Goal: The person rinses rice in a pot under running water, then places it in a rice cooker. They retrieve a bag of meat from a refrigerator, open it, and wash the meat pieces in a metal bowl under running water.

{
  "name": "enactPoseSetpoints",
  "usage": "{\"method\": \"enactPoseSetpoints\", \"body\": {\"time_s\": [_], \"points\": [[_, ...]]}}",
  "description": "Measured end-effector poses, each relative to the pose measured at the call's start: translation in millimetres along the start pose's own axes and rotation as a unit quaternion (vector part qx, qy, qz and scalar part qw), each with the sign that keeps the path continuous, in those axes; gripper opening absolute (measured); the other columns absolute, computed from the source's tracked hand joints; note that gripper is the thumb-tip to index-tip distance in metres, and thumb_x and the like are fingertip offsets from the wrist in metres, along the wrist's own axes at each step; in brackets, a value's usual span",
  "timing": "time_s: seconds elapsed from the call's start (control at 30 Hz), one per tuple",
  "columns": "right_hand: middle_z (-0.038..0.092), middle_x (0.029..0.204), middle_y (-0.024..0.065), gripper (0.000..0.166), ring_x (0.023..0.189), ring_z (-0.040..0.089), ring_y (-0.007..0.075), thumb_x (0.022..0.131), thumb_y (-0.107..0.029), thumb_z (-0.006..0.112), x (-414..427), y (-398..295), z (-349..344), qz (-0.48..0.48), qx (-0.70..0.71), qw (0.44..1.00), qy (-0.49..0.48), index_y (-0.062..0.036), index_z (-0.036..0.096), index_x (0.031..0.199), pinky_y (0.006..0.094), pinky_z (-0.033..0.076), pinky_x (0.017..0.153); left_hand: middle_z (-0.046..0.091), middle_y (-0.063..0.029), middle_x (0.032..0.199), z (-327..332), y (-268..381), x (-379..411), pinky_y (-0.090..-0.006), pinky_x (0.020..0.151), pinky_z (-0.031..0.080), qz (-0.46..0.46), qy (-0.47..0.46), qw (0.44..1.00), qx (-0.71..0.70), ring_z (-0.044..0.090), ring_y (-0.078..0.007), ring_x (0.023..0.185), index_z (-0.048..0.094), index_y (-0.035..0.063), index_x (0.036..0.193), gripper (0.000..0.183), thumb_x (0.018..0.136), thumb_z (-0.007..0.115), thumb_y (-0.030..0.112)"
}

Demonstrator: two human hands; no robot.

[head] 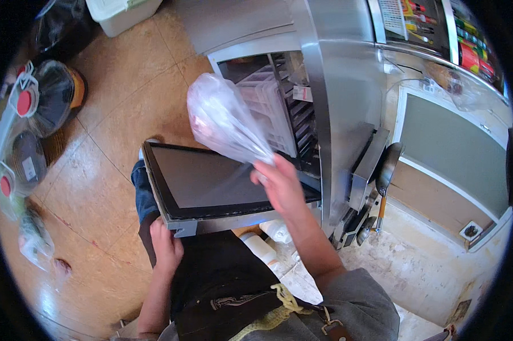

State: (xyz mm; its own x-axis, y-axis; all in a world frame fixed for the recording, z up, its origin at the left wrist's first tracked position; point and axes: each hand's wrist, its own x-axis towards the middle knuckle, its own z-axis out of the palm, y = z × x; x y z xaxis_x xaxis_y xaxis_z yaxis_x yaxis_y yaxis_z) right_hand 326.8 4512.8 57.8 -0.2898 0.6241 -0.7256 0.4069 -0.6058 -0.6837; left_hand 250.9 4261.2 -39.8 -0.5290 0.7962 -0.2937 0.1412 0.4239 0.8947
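Note:
My right hand grips the gathered neck of a translucent plastic bag. Something pale pinkish fills the bag's rounded end, but I cannot tell what it is. The bag hangs over an open steel refrigerator door, whose inner panel has a black gasket. On the door's near left corner is my left hand, its fingers curled at the edge and partly hidden. Beyond the bag, the open cabinet holds clear plastic containers beside dark rack rails.
Large bottles of dark liquid with red caps stand on the tiled floor at left, near a bagged item. A ladle hangs beside the steel cabinet at right. White bottles sit below the door.

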Motion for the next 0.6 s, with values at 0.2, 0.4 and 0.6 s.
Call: {"method": "enactPoseSetpoints", "body": {"time_s": [0.2,0.4,0.6], "points": [[0.044,0.073,-0.0045,0.012,0.066,0.038,0.0050,0.079,-0.014,0.055,52.4,73.7,-4.8,-0.059,-0.098,0.993,0.011,-0.0036,0.052,0.075,0.0203,0.031,0.063,0.051,-0.0156,0.088,18.0,-12.9,-20.2,-0.0314,0.077,0.036,-0.096,0.114,0.978,-0.149,0.048,-0.0279,0.084,0.051,-0.0043,0.087,0.023,0.069,0.037,-0.004],[0.038,0.077,0.0040,0.023,0.073,0.039,0.0140,0.076,-0.015,0.060,77.8,125.8,-55.2,-0.215,-0.397,0.887,0.099,0.0008,0.045,0.068,0.0243,0.033,0.068,0.043,-0.0064,0.073,34.4,-14.8,-31.7,-0.0264,0.063,0.034,-0.116,0.188,0.967,-0.123,0.041,-0.0168,0.068,0.047,0.0005,0.073,0.011,0.076,0.039,0.007],[0.035,0.125,0.0008,0.026,0.109,0.034,0.0105,0.082,-0.014,0.050,58.1,142.5,-100.7,-0.089,-0.047,0.987,0.127,-0.0023,0.047,0.105,0.0239,0.025,0.090,0.051,-0.0146,0.086,32.9,-15.0,-35.8,-0.0295,0.071,0.038,-0.140,0.158,0.969,-0.127,0.049,-0.0242,0.079,0.050,-0.0053,0.084,0.019,0.075,0.042,0.009]]}}
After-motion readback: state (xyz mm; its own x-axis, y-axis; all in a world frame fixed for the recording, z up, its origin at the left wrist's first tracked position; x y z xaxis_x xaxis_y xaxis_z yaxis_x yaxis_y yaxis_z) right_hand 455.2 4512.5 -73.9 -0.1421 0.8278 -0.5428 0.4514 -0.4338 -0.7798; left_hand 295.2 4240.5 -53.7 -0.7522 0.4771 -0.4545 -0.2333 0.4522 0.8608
